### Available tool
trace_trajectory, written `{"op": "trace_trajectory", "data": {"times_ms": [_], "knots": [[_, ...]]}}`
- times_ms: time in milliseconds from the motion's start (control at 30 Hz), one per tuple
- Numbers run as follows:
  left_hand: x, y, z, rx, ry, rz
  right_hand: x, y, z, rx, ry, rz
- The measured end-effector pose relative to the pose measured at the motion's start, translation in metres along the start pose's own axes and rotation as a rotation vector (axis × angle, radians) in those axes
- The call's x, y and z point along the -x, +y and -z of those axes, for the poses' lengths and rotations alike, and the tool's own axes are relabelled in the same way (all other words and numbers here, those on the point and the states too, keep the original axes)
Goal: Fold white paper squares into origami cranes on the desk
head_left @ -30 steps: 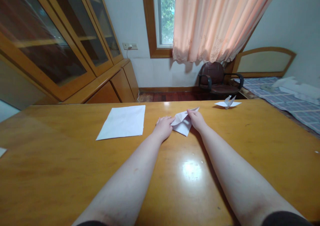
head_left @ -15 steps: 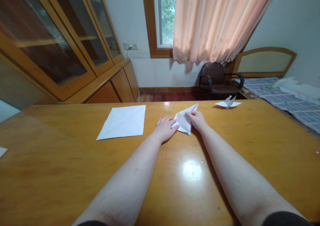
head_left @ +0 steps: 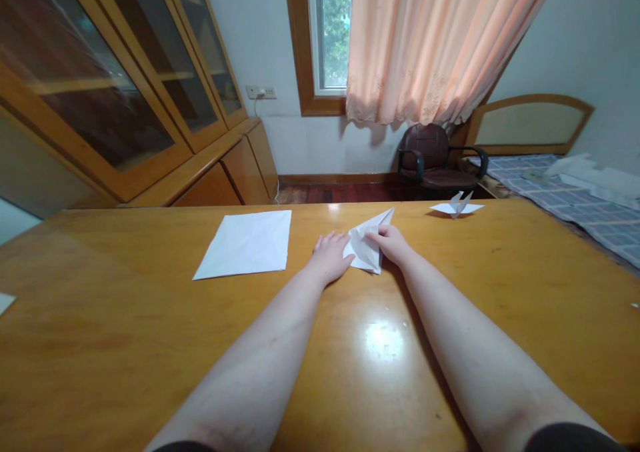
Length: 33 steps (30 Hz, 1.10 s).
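A partly folded sheet of white paper [head_left: 364, 252] lies on the wooden table between my hands, its long point aimed to the far right. My left hand [head_left: 330, 255] rests flat at its left edge, fingers outstretched, the thumb on the paper's lower left. From the right, my right hand [head_left: 393, 242] pinches a raised flap of this paper between thumb and fingers. The fingertips behind the flap are partly hidden.
A flat white sheet [head_left: 250, 244] lies to the left on the table [head_left: 150, 345]. A folded paper crane [head_left: 457, 207] stands near the far right edge. Beyond the table are a glass-door cabinet [head_left: 125, 92], an armchair [head_left: 430, 155] and a bed [head_left: 540, 172].
My right hand has shifted slightly left with the pinched flap, which now stands further over toward the left. The folded paper has turned a little; my left hand has barely moved.
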State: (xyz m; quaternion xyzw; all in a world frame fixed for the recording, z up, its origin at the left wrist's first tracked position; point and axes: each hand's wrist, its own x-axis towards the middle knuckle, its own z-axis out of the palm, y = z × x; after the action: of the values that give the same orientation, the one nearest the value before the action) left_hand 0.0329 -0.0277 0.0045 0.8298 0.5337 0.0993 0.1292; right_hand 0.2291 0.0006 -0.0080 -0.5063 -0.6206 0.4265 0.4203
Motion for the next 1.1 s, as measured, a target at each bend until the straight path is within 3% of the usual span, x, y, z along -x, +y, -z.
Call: {"op": "trace_trajectory", "data": {"times_ms": [233,433,600,1100], "knots": [[0.001,-0.001,-0.003,-0.055,-0.071,-0.007,-0.002,0.000,0.003,-0.074,0.182,0.030],[0.001,-0.001,0.000,0.043,-0.005,0.023,-0.001,-0.008,0.005,0.041,0.324,-0.022],[-0.001,0.001,0.002,0.116,0.092,-0.018,-0.001,-0.005,0.004,0.073,0.277,0.016],[0.002,0.003,0.001,0.042,0.026,-0.085,0.001,-0.011,0.004,0.099,0.228,0.058]]}}
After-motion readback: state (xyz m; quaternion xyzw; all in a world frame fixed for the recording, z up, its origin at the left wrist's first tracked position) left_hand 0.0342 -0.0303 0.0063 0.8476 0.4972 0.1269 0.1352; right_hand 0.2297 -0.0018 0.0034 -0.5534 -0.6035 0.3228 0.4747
